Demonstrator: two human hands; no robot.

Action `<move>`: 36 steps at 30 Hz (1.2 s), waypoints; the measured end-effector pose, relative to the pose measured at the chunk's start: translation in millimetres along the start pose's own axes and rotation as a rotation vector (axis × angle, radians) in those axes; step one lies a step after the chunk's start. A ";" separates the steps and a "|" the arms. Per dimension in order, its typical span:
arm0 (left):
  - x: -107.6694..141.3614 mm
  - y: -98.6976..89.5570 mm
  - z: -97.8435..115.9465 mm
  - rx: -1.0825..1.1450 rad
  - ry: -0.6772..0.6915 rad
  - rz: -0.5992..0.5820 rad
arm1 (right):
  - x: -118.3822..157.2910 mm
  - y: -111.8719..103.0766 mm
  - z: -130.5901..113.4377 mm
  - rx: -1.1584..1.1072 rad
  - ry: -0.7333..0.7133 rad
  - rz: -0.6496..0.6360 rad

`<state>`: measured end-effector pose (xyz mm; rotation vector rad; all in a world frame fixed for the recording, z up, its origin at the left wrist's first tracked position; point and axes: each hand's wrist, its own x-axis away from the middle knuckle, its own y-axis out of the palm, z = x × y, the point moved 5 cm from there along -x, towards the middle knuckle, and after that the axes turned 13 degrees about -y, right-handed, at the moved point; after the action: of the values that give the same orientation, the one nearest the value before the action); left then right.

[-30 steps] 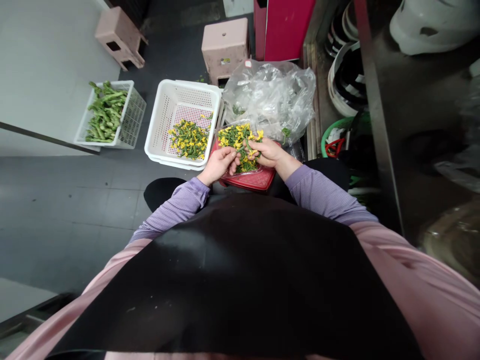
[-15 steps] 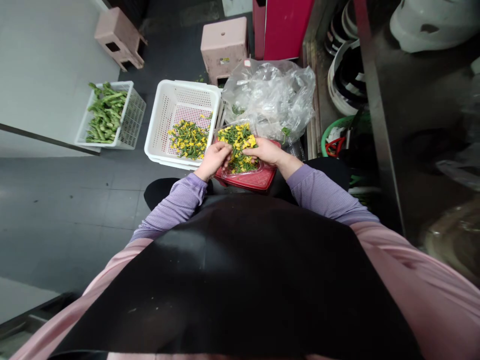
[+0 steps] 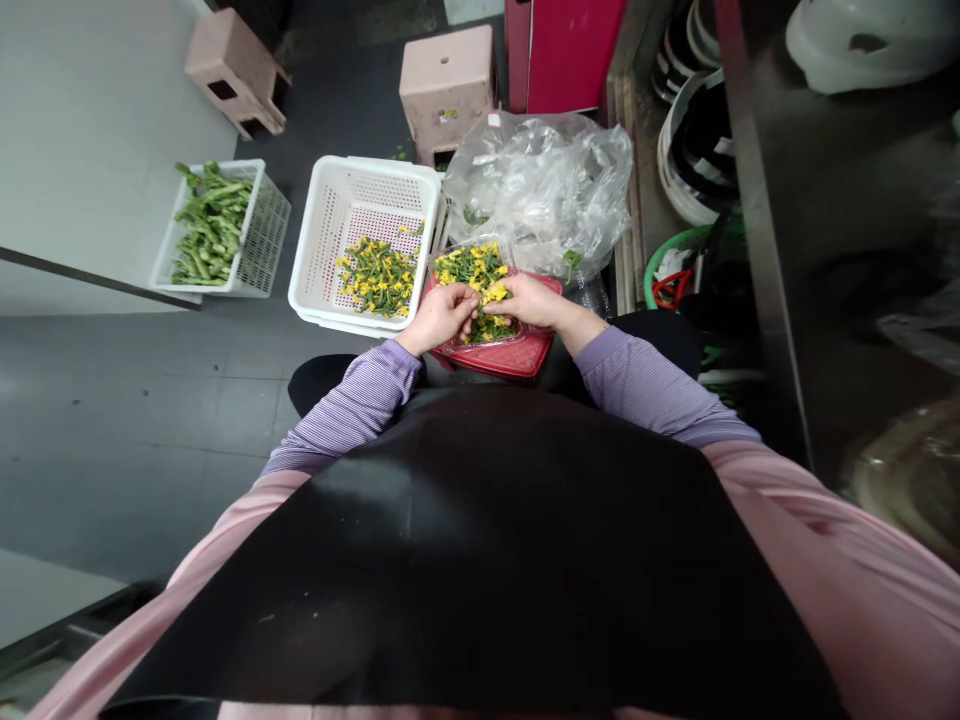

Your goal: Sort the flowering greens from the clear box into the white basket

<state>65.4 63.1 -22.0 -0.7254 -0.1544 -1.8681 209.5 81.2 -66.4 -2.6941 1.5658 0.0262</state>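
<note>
Small green pieces with yellow flowers (image 3: 469, 264) fill a clear plastic tray on a red stool (image 3: 517, 356) in front of me. Over the tray's near left side is my left hand (image 3: 442, 318), its thumb and fingertips pinched together; whatever lies between them is too small to make out. My right hand (image 3: 529, 301) reaches in from the right, its fingers closed on some yellow flowers (image 3: 496, 292). The fingertips of both hands nearly meet. More of the same flowers (image 3: 379, 277) lie in a white perforated basket (image 3: 309, 235) to the left.
A crumpled clear plastic bag (image 3: 540, 190) lies behind the tray. Farther left, a white basket (image 3: 259, 240) holds thick green stalks (image 3: 214, 225). Pink stools (image 3: 446, 85) stand at the back. On the right are a green tub (image 3: 651, 270), several buckets and a metal shelf edge (image 3: 765, 230).
My left hand has moved slightly right, closer to the right hand's fingertips. My right hand has stayed almost in place over the tray, still on the flowers.
</note>
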 end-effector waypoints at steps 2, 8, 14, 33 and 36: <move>-3.0 0.1 -6.5 0.133 -0.072 -0.018 | 0.4 1.0 -1.6 -0.016 -0.013 -0.022; -6.9 -4.6 -17.0 0.240 -0.108 -0.023 | 1.3 1.9 -0.4 -0.024 0.032 -0.069; -8.0 -4.4 -13.4 0.177 -0.019 0.025 | 2.8 4.9 1.9 -0.085 0.073 -0.111; -9.3 -8.6 -14.0 0.326 0.018 -0.080 | 1.8 4.5 11.7 -0.136 0.103 -0.099; -9.7 -8.8 -13.4 0.288 0.031 -0.066 | 2.0 6.0 11.8 -0.141 0.117 -0.115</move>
<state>54.6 68.8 -36.2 -0.4980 -0.4227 -1.8683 205.2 76.8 -78.4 -2.9410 1.4872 -0.0247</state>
